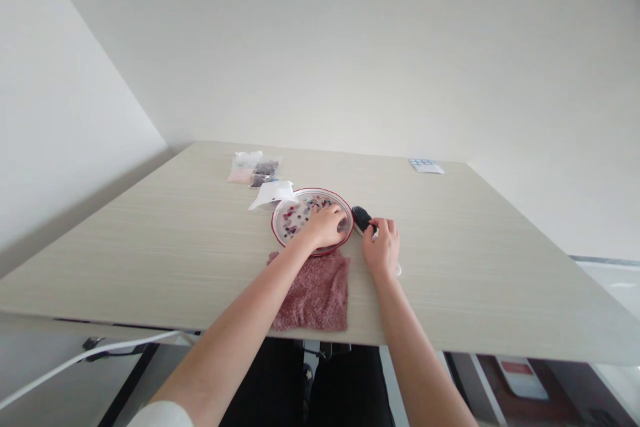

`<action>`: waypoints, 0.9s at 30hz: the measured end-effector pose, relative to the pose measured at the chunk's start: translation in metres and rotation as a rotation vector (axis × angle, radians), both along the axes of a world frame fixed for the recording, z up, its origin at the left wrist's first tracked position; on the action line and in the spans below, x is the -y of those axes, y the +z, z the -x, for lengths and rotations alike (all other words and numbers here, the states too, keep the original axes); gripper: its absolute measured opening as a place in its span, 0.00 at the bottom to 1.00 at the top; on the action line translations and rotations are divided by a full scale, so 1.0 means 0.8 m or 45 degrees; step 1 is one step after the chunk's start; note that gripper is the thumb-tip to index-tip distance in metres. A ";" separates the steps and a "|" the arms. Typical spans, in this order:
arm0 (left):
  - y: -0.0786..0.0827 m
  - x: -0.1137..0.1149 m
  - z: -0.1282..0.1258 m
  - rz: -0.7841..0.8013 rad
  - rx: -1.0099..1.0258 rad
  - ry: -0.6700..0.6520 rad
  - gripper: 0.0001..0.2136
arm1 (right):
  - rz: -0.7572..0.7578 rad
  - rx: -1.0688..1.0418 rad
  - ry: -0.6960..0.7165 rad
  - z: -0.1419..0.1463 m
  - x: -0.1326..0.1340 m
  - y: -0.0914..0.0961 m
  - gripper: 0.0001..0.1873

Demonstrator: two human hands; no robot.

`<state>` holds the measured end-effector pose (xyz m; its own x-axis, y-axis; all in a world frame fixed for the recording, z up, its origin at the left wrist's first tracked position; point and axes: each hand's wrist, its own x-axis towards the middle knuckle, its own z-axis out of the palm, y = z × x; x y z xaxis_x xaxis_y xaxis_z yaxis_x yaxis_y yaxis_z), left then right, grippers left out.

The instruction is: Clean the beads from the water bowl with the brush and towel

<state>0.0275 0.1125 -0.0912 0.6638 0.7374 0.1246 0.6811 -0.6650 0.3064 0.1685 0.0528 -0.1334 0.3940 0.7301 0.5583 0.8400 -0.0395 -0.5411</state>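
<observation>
A round plate [277,230] with a red rim stands on the table, with small red, dark and pale bead-like pieces [293,220] scattered in it. My left hand [329,225] reaches palm down over the plate's right side, its fingers curved and thumb apart, near the pieces. Just right of the plate lies a hairbrush [362,218] with black bristles and a pale edge. Around its near end my right hand [383,247] is closed, hiding the handle. Beneath my left forearm a pink fuzzy cloth [323,293] lies against the plate's near side.
A white paper-like packet [273,195] leans by the plate's left edge. Behind it lie clear bags, one with dark pieces [264,172] and one with pale pink content [243,172]. A blue-and-white packet [426,166] sits at the back right. A white cable [115,345] runs below the table's front edge.
</observation>
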 end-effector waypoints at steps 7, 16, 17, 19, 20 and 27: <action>0.013 0.003 0.027 0.077 -0.089 0.008 0.07 | -0.014 -0.013 0.009 0.000 0.000 0.000 0.07; 0.027 -0.002 0.057 0.063 0.048 0.161 0.07 | -0.027 -0.022 0.022 -0.001 -0.001 -0.002 0.07; 0.030 0.002 0.060 0.087 -0.014 0.194 0.04 | -0.030 -0.022 0.022 -0.001 -0.001 -0.003 0.07; 0.036 0.013 0.066 0.117 -0.115 0.246 0.04 | -0.035 -0.022 0.023 -0.002 -0.002 -0.003 0.07; 0.038 0.019 0.069 0.133 -0.147 0.250 0.06 | -0.037 -0.023 0.023 -0.001 -0.002 -0.003 0.07; 0.019 0.036 0.069 0.181 -0.183 0.243 0.12 | -0.021 -0.031 0.017 0.000 -0.002 -0.003 0.08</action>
